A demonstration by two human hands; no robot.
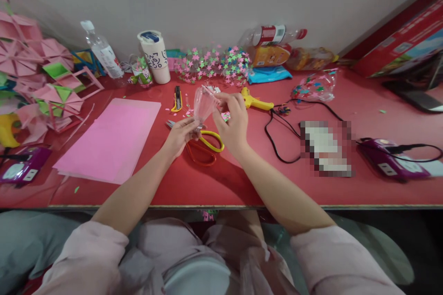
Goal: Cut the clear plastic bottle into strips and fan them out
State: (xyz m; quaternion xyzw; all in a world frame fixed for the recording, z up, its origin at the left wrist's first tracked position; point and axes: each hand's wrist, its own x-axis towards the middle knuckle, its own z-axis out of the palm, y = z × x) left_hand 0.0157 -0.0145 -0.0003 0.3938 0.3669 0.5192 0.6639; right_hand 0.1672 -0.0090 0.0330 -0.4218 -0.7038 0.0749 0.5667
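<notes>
Both hands pinch a clear, crinkled plastic cone [205, 103]: left hand [182, 134] closed on its narrow bottom, right hand [232, 122] gripping its wide rim.

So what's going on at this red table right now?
A person seated at the red table holds a clear plastic cone in both hands: the left hand grips its narrow lower end, the right hand pinches its upper rim. Under the hands lie scissors with yellow and red handles. A pink sheet lies to the left, a yellow glue gun just beyond the right hand, and a heap of small paper stars sits near the wall.
</notes>
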